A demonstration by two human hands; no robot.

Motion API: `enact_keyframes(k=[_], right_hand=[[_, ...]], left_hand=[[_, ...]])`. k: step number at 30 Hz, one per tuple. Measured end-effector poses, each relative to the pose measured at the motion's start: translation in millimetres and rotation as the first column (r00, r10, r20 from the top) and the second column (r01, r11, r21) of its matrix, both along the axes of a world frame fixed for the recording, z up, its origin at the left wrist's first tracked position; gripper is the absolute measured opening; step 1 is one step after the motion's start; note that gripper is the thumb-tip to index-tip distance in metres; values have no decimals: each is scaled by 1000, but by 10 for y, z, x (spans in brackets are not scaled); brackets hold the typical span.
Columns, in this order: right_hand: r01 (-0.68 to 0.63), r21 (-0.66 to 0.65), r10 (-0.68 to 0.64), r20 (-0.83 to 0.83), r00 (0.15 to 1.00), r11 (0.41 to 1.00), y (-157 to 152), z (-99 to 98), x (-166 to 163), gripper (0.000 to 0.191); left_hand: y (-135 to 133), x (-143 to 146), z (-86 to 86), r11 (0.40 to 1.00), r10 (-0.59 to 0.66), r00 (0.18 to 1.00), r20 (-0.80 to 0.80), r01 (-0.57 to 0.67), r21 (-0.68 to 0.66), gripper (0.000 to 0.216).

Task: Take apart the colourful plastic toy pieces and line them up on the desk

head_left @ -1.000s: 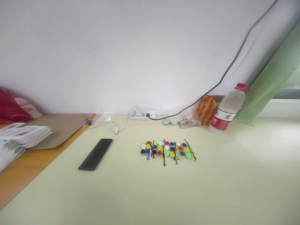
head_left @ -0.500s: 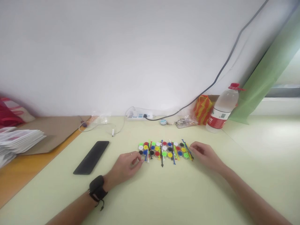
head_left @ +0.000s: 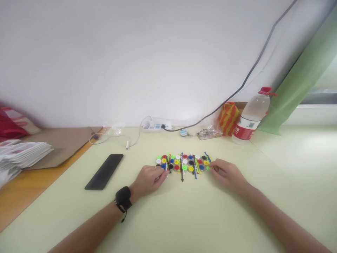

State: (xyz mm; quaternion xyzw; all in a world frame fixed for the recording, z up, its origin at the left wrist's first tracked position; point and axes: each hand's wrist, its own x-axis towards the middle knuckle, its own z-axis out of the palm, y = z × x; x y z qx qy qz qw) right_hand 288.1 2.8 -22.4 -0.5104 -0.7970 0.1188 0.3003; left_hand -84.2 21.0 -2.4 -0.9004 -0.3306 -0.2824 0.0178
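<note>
Several rows of small coloured plastic discs (head_left: 184, 162) form a block on the pale green table (head_left: 184, 214). Thin coloured plastic sticks with arrow-shaped ends lie across them in bundles, among them a long black stick (head_left: 182, 172) near the middle. At the block's left end, my left hand (head_left: 150, 180) is closed, thumb and fingertips pinched over the lower ends of blue and white sticks. My right hand (head_left: 228, 174) pinches the lower part of the stick bundle (head_left: 207, 157) at the right end. Its fingertips hide those lower ends and part of a green disc.
A black slab (head_left: 104, 172) lies to the left. Along the wall are a power strip (head_left: 155, 128) with cables, a striped bag (head_left: 228, 118) and a large bottle (head_left: 251, 117). Stacked white cards (head_left: 27, 154) rest on cardboard (head_left: 68, 144) at far left.
My left hand has moved right onto the sticks at the left end. My right hand has moved slightly left, its fingers now over the lower ends of the right bundle. The view has tilted slightly.
</note>
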Motion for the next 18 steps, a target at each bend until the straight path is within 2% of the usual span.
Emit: enact_keyframes(k=[5, 7, 9, 11, 16, 18], right_hand=[[27, 40, -24, -78, 997, 999, -90, 136, -36, 21], [-40, 35, 42, -71, 997, 999, -155, 255, -152, 20], [-172, 9, 172, -27, 985, 985, -231, 369, -319, 19], [-272, -18, 272, 20, 962, 962, -304, 437, -499, 18], [-364, -61, 368, 73, 927, 929, -374, 340, -746, 16], [-333, -24, 333, 26, 942, 943, -329, 269, -712, 22]], left_hand=[[-1, 20, -2, 998, 11, 998, 55, -8, -59, 42], [-14, 84, 33, 991, 66, 988, 138, -49, -124, 43], [-43, 184, 86, 981, 104, 973, 207, -66, -185, 45], [-95, 298, 141, 971, 82, 974, 213, -29, -237, 45], [-283, 452, 172, 913, -32, 988, 150, 90, -398, 25], [-339, 451, 147, 891, -91, 992, 83, 119, -438, 35]])
